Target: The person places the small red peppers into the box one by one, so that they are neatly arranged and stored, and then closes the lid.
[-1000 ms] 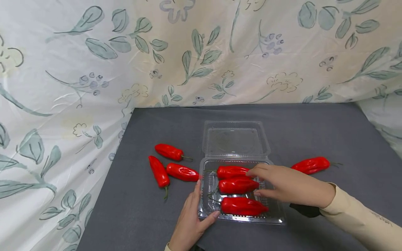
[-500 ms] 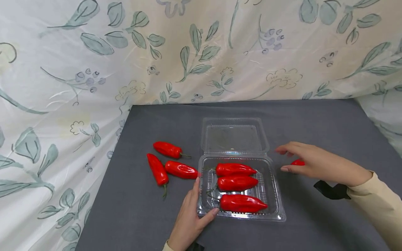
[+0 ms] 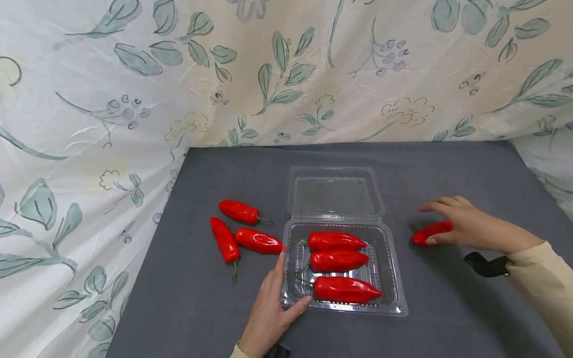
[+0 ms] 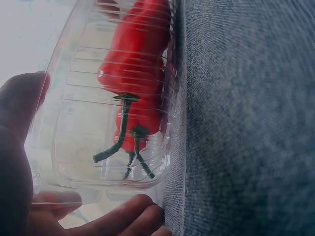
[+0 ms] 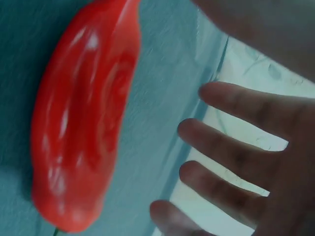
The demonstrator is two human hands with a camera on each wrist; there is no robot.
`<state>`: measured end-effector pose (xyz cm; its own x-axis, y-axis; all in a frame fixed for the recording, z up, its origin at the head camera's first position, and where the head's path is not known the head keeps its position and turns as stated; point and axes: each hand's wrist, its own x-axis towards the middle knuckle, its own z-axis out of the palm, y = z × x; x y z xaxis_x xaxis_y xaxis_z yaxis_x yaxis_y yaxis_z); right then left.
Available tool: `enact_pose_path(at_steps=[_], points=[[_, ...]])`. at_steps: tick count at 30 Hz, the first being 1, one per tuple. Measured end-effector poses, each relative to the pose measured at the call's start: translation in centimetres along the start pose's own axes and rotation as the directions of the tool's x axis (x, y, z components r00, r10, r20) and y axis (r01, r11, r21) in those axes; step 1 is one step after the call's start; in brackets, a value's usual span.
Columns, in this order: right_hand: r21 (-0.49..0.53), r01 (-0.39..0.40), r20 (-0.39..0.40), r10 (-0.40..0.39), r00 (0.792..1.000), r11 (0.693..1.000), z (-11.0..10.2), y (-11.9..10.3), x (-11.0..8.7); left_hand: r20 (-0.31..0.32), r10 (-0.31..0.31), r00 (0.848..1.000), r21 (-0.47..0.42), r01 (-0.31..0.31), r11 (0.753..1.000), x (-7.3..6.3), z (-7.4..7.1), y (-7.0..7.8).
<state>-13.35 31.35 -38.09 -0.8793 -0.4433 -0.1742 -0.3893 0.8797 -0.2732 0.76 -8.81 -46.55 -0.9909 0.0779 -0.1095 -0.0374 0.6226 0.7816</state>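
Hands divided across a grey table (image 3: 188, 308): a person's left hand (image 3: 267, 308) grasps the near left corner of a clear plastic container (image 3: 388, 283), thumb over the rim, while the right hand (image 3: 474, 226) hangs over a lone red pepper (image 3: 434, 230), fingers spread and grasping nothing. Whether its thumb touches the skin cannot be told. That pepper lies on the table to the right of the container, its stem (image 5: 56, 230) glimpsed only from the right wrist. Three peppers (image 3: 339, 261) lie inside the container, its lid (image 3: 333, 194) laid back behind; three more peppers (image 3: 258, 241) rest to its left, one touching or just beside the wall. Glossy skin could prove the trouble: should the thumb land first, or the fingers meet off-centre, the pepper may roll or skid away. Thin plastic, too, may shift or buckle under too hard a left-hand push, jostling the peppers inside.
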Motion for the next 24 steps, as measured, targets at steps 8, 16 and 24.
enact_pose_path(at_steps=[8, 16, 24], points=[[-0.080, 0.006, 0.031, -0.004, 1.000, 0.997, 1.3, 2.2, 0.0, -0.002, -0.008, 1.000, 0.021, 0.008, 1.000, 0.3, -0.2, 0.0], [-0.081, 0.009, 0.033, -0.007, 0.999, 0.997, 2.0, 3.3, 0.5, -0.003, 0.003, 1.000, 0.017, -0.003, 1.000, 0.3, -0.2, 0.0], [-0.062, 0.002, 0.052, 0.001, 0.999, 0.998, 2.2, 3.8, 0.4, 0.007, 0.000, 1.000, 0.014, 0.000, 1.000, 0.1, -0.1, -0.1]])
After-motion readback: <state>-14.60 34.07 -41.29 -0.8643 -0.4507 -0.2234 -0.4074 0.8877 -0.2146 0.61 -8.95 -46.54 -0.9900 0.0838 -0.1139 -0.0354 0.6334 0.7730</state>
